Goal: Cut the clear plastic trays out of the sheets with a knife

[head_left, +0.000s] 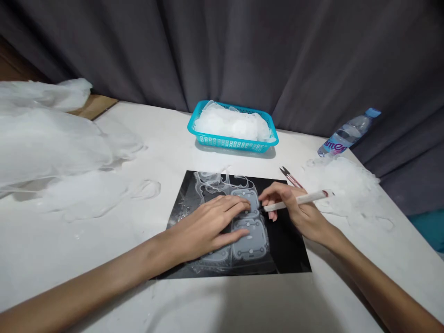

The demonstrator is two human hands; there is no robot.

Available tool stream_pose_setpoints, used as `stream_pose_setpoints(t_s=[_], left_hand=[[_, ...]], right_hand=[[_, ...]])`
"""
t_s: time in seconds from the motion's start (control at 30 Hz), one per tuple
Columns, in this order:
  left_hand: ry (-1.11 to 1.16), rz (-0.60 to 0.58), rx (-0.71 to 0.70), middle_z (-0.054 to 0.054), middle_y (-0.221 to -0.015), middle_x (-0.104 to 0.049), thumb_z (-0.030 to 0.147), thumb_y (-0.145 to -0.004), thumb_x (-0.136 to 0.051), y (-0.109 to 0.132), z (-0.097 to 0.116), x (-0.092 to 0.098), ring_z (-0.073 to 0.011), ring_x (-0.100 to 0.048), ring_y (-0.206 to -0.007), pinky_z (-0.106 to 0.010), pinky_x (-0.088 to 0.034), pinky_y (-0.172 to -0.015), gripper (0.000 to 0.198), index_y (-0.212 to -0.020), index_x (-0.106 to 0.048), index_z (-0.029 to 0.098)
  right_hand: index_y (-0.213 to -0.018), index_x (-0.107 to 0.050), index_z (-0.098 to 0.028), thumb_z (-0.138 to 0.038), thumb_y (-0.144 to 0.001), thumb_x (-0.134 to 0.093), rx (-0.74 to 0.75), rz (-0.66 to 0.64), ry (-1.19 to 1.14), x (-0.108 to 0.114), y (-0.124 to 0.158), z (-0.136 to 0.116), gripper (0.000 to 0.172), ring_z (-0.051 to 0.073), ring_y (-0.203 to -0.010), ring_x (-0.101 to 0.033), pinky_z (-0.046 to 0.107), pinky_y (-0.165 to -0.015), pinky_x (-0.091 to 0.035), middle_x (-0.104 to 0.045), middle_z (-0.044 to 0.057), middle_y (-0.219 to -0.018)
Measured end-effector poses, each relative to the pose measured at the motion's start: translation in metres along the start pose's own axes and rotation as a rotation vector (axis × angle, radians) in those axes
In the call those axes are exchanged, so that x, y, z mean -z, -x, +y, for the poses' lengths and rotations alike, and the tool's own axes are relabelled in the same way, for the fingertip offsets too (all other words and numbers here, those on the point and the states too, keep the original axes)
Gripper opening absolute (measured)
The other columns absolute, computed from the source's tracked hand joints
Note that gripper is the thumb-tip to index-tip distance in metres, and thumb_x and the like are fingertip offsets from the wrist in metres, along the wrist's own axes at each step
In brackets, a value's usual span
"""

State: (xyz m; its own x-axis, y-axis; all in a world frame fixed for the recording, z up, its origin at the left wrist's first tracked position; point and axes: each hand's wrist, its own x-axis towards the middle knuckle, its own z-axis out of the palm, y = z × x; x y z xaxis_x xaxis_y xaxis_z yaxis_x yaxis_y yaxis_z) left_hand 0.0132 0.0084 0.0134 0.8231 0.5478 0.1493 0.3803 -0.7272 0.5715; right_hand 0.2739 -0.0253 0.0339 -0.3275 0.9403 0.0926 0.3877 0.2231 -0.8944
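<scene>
On our white table, our splayed left hand likely steadies translucent molded panels, our right hand pinching a pen-like tool.

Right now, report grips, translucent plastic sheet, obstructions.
Left hand, grip open, resting on translucent panelled plastic sheet. Right hand, grip closed on white pen-shaped tool, tip near sheet's right edge. Red-handled snips partly behind right hand.

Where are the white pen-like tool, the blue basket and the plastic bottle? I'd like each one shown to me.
White pen-like tool (pixel 309 198): head view, on its barrel.
Blue basket (pixel 231 143): head view, on its front wall.
Plastic bottle (pixel 349 132): head view, on its body.
</scene>
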Motion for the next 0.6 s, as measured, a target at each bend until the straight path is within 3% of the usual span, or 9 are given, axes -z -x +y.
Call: stream_pose_setpoints(t_s=[0.13, 0.2, 0.43, 0.6], left_hand=[[0.032, 0.0, 0.026, -0.01, -0.16, -0.056, 0.049, -0.102, -0.065, 0.0016, -0.0034, -0.0108, -0.033, -0.06, -0.139, -0.047, -0.043, -0.122, 0.049, -0.144, -0.064, 0.025], [0.045, 0.005, 0.04, -0.008, -0.16, -0.056, 0.05, -0.101, -0.066, 0.0011, -0.0053, -0.0096, -0.0327, -0.06, -0.14, -0.046, -0.044, -0.122, 0.05, -0.145, -0.065, 0.026], [0.003, -0.038, 0.053, -0.006, -0.166, -0.047, 0.053, -0.102, -0.063, -0.0004, -0.0051, -0.0084, -0.0311, -0.053, -0.148, -0.043, -0.039, -0.126, 0.058, -0.153, -0.058, 0.026], [0.034, -0.006, 0.016, -0.007, -0.166, -0.048, 0.05, -0.101, -0.066, -0.001, -0.0062, -0.0081, -0.031, -0.053, -0.148, -0.04, -0.039, -0.126, 0.056, -0.151, -0.061, 0.025]], right_hand=[[-0.097, -0.075, -0.023, -0.042, -0.104, -0.065, 0.004, -0.034, 0.086, 0.0004, 0.0108, 0.0033, 0.023, 0.02, -0.088, -0.071, 0.033, -0.077, -0.055, -0.074, 0.005, -0.099], [-0.101, -0.077, -0.025, -0.035, -0.1, -0.07, 0.007, -0.086, 0.103, 0.0003, 0.0112, 0.0027, 0.012, 0.02, -0.094, -0.072, 0.032, -0.079, -0.056, -0.076, 0.005, -0.105], [-0.104, -0.078, -0.026, -0.028, -0.102, -0.067, 0.078, -0.134, 0.092, 0.001, 0.0093, 0.0023, 0.012, 0.021, -0.102, -0.073, 0.035, -0.09, -0.06, -0.078, 0.004, -0.107], [-0.106, -0.078, -0.026, -0.027, -0.104, -0.064, 0.116, -0.165, 0.121, -0.0016, 0.0095, 0.0046, 0.013, 0.023, -0.105, -0.074, 0.04, -0.097, -0.059, -0.079, 0.004, -0.109]])
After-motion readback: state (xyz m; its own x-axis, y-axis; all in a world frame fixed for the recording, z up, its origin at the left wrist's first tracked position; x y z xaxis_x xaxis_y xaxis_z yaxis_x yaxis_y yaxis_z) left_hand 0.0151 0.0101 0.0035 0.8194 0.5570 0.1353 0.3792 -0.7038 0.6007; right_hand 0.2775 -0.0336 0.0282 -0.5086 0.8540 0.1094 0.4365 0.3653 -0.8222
